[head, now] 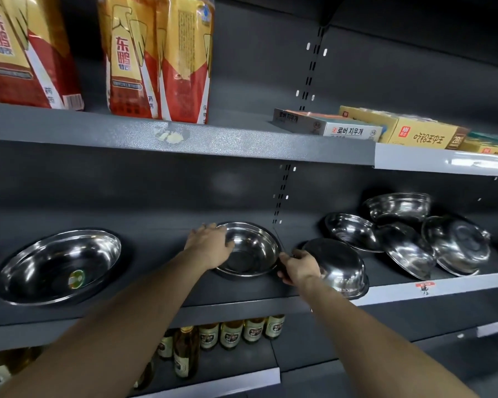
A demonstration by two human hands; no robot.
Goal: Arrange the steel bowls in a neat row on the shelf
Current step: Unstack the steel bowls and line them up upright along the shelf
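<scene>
Head view, items as I see them. Dark grey metal shelf (156,285): one wide shiny steel bowl with a sticker inside (59,265), upright, far left. Middle upright steel bowl (249,249): my left hand (210,244) cups its left rim, fingers curled over the edge. Overturned steel bowl (338,267), just right of it: my right hand (298,267) grips its near rim. Loose pile of four tilted steel bowls (408,237), further right. Red-and-gold cartons (156,58) on the shelf above.
</scene>
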